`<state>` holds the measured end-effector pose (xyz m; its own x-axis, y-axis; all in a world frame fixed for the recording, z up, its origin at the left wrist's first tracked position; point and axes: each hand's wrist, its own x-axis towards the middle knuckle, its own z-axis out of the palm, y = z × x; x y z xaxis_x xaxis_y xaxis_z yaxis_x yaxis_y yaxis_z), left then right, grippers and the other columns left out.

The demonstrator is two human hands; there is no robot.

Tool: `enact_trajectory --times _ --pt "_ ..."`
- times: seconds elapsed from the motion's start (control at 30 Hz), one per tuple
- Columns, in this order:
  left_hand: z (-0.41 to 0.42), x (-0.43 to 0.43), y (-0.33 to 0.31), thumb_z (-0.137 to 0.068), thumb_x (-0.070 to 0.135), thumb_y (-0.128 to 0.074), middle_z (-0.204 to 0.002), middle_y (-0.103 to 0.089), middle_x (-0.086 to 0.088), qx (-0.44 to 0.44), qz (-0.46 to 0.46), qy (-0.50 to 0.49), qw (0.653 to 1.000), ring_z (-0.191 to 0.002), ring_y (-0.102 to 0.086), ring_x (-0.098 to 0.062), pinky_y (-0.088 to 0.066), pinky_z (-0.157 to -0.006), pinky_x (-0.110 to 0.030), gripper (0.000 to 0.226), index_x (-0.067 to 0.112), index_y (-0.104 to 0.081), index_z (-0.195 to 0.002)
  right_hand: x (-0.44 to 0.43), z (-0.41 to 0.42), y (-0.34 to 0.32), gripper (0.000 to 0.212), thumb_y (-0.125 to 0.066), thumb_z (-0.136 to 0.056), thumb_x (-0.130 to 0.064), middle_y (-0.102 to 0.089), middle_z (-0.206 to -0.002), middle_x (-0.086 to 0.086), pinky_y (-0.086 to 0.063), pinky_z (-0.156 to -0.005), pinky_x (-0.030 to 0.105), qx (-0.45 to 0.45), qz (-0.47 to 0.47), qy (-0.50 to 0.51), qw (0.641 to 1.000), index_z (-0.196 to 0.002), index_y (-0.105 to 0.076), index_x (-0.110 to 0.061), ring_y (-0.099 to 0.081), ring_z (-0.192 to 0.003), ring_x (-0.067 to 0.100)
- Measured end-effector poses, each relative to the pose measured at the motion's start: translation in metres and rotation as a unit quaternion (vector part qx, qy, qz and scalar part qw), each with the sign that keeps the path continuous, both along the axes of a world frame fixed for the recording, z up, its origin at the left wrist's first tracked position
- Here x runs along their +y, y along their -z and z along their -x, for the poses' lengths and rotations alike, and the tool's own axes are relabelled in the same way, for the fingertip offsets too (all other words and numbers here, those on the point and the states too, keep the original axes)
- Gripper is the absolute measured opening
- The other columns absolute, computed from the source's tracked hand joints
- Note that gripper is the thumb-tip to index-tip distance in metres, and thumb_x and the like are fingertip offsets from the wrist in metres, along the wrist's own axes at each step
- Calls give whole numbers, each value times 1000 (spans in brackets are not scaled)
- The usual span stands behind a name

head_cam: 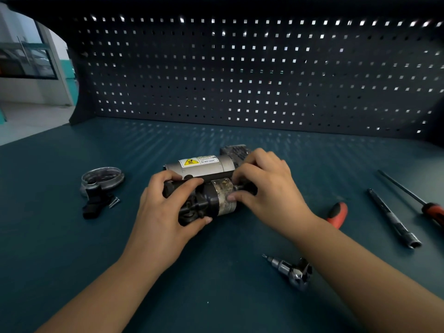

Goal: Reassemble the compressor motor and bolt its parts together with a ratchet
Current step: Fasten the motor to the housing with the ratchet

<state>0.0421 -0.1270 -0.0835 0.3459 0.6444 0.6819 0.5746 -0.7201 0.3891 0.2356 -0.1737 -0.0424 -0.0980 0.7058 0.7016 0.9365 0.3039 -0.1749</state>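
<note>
Nearest, ratchet point(292, 272) lies untouched on the bench point(72, 236), just left of the right forearm, so the right hand point(266, 186) is closer to it. Further out, compressor motor point(211, 198) sits mid-bench, long axis left-right, between both hands. Left hand point(165, 212) grips its dark left end, fingers curled over, thumb on the near side. Right hand holds the right end, thumb on the pale section, fingers curled over by the small shaft. Grey labelled cylinder point(204, 164) lies parallel against the far side. Likely seating parts; bolting not yet begun.
</note>
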Motion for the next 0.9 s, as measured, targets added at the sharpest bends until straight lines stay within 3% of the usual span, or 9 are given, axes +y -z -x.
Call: enact_trajectory --times 0.1,0.27,0.43,0.6,0.73,0.9 --pt "0 0 0 -61 28 -87 -114 -23 21 -1 3 -1 1000 -110 -43 -20 -35 -93 -30 64 28 -62 -120 3 -2 -6 25 -85 -63 -21 -56 -87 6 -25 -72 32 -12 19 -14 1000 -76 -68 -8 -42 -85 17" --pt "1 0 0 -62 29 -86 -115 -24 19 0 13 -1 1000 -111 -43 -21 -35 -94 -30 64 29 -61 -121 2 -3 -8 12 -74 -72 -22 -57 -84 6 -28 -71 35 -59 -2 -23 998 -75 -72 -10 -53 -84 27" --pt "0 0 0 -62 29 -85 -116 -27 15 2 16 1 1000 -111 -44 -22 -36 -94 -30 64 28 -61 -121 0 -7 -9 33 -78 -72 -33 -49 -100 -3 -26 -79 34 -58 52 -13 997 -96 -66 -13 -42 -96 16" --pt "1 0 0 -61 30 -85 -116 -28 14 1 17 2 1000 -110 -45 -23 -37 -93 -31 64 27 -61 -121 4 -8 -7 20 -75 -75 -26 -53 -96 0 -25 -79 34 -23 47 -40 998 -84 -68 -10 -40 -93 13" --pt "1 1 0 -62 31 -85 -116 -27 16 -2 18 8 1000 -111 -44 -21 -38 -94 -31 64 28 -61 -121 4 -12 -6 26 -76 -74 -33 -53 -97 -3 -23 -79 31 -52 53 -41 996 -89 -66 -14 -37 -92 9" --pt "1 1 0 -61 32 -85 -116 -28 14 -3 14 5 1000 -111 -45 -22 -37 -93 -31 64 28 -61 -120 4 -12 -4 18 -70 -76 -28 -55 -92 -1 -27 -79 36 -44 39 -53 997 -82 -68 -11 -48 -90 18"
